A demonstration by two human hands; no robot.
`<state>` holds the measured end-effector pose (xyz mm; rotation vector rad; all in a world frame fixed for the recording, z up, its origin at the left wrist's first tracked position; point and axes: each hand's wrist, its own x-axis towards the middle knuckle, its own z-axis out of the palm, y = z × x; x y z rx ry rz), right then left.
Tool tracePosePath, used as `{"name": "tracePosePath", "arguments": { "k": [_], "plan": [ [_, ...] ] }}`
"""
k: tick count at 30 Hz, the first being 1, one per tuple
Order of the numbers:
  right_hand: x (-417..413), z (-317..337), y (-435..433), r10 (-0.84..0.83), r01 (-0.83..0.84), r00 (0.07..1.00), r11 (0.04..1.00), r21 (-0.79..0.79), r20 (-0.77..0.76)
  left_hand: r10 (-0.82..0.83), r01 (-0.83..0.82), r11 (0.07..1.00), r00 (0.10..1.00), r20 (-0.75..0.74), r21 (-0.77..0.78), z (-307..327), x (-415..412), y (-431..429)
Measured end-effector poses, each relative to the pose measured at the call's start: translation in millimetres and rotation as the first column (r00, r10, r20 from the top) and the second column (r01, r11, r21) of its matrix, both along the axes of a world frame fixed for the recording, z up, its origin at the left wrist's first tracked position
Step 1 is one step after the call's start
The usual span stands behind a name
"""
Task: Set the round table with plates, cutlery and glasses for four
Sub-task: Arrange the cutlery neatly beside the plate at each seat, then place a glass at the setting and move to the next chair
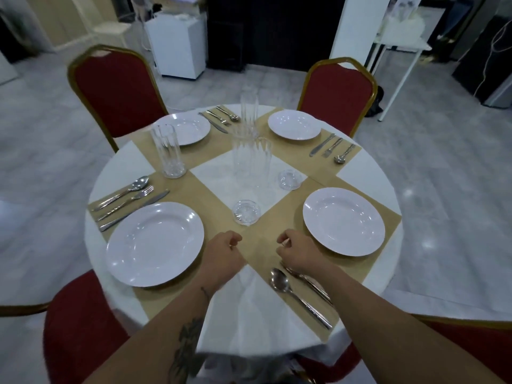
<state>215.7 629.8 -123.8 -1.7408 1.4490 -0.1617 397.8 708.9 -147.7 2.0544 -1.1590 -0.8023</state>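
Above table, left hand, right hand hover curled.

round table: white cloth, four tan mats.
white plates, one on each mat: near-left plate, near-right plate, far-left plate, far-right plate.
cutlery beside each plate: left set, far set, right set, near set.
ribbed glass: upright, near far-left plate.
centre glasses: clear, clustered, outlines blurred.
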Motion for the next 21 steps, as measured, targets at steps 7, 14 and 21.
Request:
{"name": "tracePosePath", "arguments": {
  "k": [7, 14, 21],
  "plan": [
    [39.1, 18.2, -46.0, -0.158, 0.147, 0.972, 0.986, 0.074, 0.172, 0.044, -0.044, 0.999, 0.999, -0.009, 0.026, 1.9, 23.2, -42.2],
    [82.9, 26.8, -134.5, -0.219, 0.217, 0.94, 0.976, 0.035, 0.261, 0.046, -0.068, 0.988, 0.986, 0.16, 0.138, -14.7, 24.6, -93.0],
    [127.5, 7.9, -188.0, -0.244, 0.275, 0.931, 0.958, -0.084, 0.273, -0.144, 0.075, 0.964, 0.954, 0.263, 0.254, -35.5, 16.7, -126.5]
  ]
}}
